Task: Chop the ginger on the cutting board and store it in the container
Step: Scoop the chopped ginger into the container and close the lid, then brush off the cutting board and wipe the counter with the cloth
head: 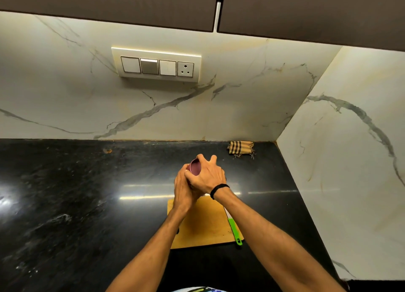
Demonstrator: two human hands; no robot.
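We log the small round container with a maroon lid (195, 168) held between both hands, above the counter. The right hand (208, 176), with a black wristband (219, 191), curls its fingers over the lid's rim. The left hand (183, 190) wraps round the container's body, which is mostly hidden. Below the grip, nearer us, lies the pale wooden cutting board (203, 226). A green-handled knife (235, 231) rests along its right edge. Beyond the grip, to its right, a checked cloth (241, 149) sits on the black stone counter (87, 193).

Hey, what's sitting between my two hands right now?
A maroon container, gripped by your left hand and right hand, as the head view shows.
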